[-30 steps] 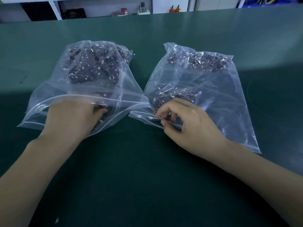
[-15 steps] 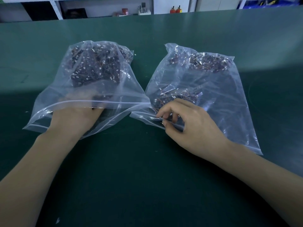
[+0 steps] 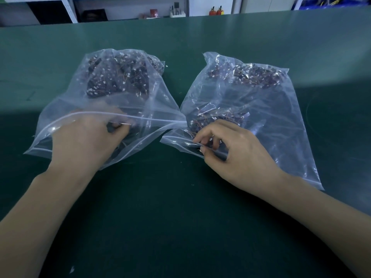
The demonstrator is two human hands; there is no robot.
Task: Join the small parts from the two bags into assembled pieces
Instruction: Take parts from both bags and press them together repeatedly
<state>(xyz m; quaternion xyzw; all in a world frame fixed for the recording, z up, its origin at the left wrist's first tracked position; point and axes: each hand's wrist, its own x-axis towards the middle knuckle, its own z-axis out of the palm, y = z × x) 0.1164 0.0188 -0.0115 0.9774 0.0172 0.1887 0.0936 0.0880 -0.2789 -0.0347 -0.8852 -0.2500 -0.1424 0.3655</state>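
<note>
Reaching into 2 clear bags on the green worktop (image 3: 200, 207): left hand (image 3: 84, 137) inside the left bag (image 3: 66, 97), fingers curled on a dark part (image 3: 110, 128); right hand (image 3: 226, 149) pinching at the right bag (image 3: 281, 117) mouth, contents unclear. Best lifting 1 piece each, avoiding tangled wires.

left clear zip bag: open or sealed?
Open. The left hand reaches in through the mouth of the left clear plastic zip bag, whose white zip strip arches over the fingers, which grip a small dark part.
</note>
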